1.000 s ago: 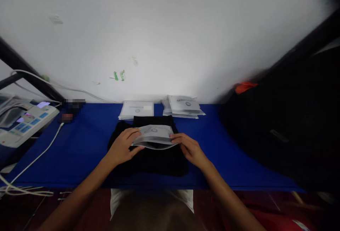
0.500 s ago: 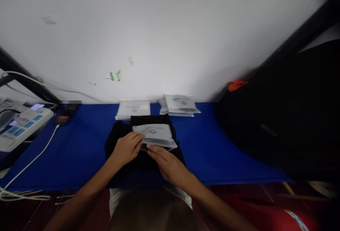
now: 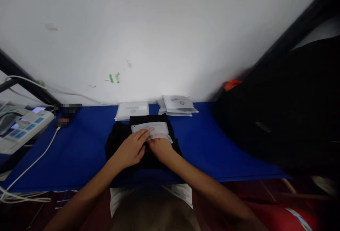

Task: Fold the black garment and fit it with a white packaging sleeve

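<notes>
Pouch (image 3: 152,130) of frosted grey plastic lies flat on the far half of a folded black garment (image 3: 117,140), about mid-table in front of me. My left hand's fingers (image 3: 142,136) are stretched out and close together, pressing flat on the pouch's near left corner; the left hand (image 3: 131,149) grips nothing. The right hand (image 3: 160,147) sits at the pouch's near edge, just beside the left and touching it. Its fingertips are hidden under the plastic or the other hand, so I cannot tell whether they are pinched or spread.

The pouch carries a dark line of lettering and a round emblem – both too blurred for me to read. The garment rests on a blue table cover (image 3: 87,146).

Behind it, against the white wall (image 3: 170,29), are two stacks of the same pouches: a left stack (image 3: 132,110) with a pale label strip, and a right stack (image 3: 177,104), looser, showing the same unreadable print and emblem.

At the far left is a light grey device (image 3: 20,128) with blue keys and a lit screen, and a white cable (image 3: 34,158) trails across the cover. A large black heap (image 3: 287,117) fills the right side – something orange (image 3: 232,84) peeks out at its top.
</notes>
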